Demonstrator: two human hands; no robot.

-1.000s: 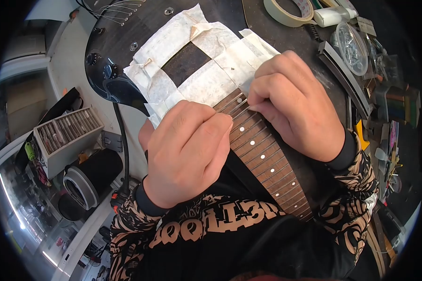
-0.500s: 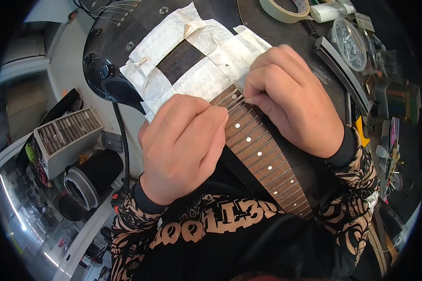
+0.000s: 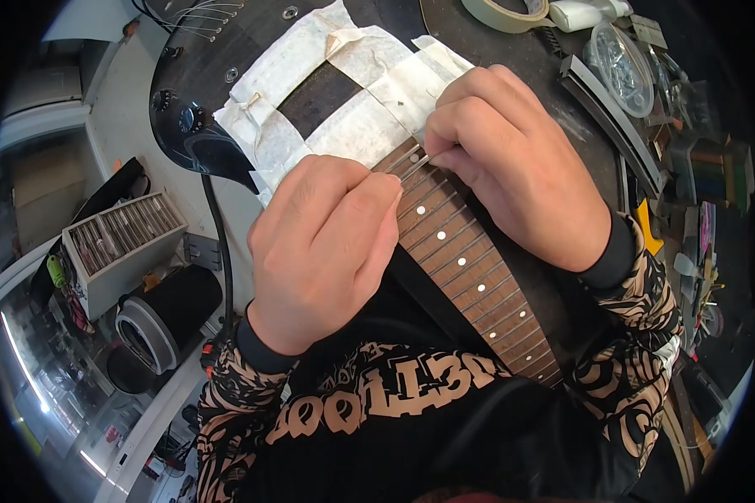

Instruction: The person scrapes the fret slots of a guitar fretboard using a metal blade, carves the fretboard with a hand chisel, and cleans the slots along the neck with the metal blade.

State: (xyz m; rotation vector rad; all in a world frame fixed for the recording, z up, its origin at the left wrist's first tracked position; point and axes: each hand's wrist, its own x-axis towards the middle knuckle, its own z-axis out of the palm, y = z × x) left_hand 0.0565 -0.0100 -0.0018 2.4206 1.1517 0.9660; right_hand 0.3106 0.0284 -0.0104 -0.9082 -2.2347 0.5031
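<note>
The step in hand appears to be close, two-handed work across the fretboard (image 3: 451,245), at the end where it meets the masking tape (image 3: 352,138) laid over the guitar body (image 3: 184,63). The left hand (image 3: 323,243) is at the fretboard's left edge and the right hand (image 3: 512,163) at its right edge, both near that taped end. On each hand the fingers are drawn together in a pinch, with no visible gap at the tips. Between the two pinches runs a thin bright metal line (image 3: 413,167), lying crosswise like the frets; whether it is a loose piece gripped at both ends or a fret already seated, I cannot tell. The fretboard slants from the taped end down towards the person's shirt (image 3: 377,453). Beyond its right edge, a roll of tape (image 3: 488,20), a clear tub (image 3: 619,71) and a long grey bar (image 3: 610,126) lie on the right-hand part of the dark table (image 3: 575,155). In my judgement, the next move calls for even pressure from both pinches, the line square to the fretboard's edges, and fingertips clear of the tape's border.
</note>
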